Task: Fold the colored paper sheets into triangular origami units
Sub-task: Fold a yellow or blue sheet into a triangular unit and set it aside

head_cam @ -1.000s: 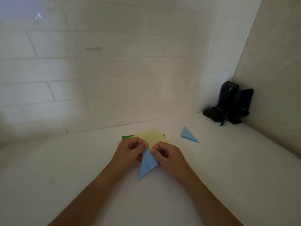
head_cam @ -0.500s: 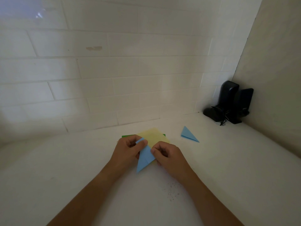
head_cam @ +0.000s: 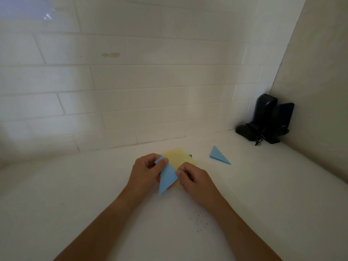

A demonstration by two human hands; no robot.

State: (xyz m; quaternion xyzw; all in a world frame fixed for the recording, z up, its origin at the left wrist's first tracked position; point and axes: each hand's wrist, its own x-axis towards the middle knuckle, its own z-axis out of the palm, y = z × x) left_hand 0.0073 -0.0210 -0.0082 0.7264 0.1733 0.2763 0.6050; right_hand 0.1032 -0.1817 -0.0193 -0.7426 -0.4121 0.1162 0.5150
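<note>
Blue folded paper [head_cam: 167,176] pinched by left hand [head_cam: 144,172] and right hand [head_cam: 194,178], yellow sheet [head_cam: 178,157] beneath, finished blue triangle [head_cam: 218,155] apart

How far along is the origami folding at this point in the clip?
Done: one blue triangular unit lies finished on the counter. In hand: a second blue piece, already a long triangle, is pinched at its top by the left hand and at its side by the right hand. Left: the stack under it, with a yellow sheet on top and green and orange edges showing.
</note>
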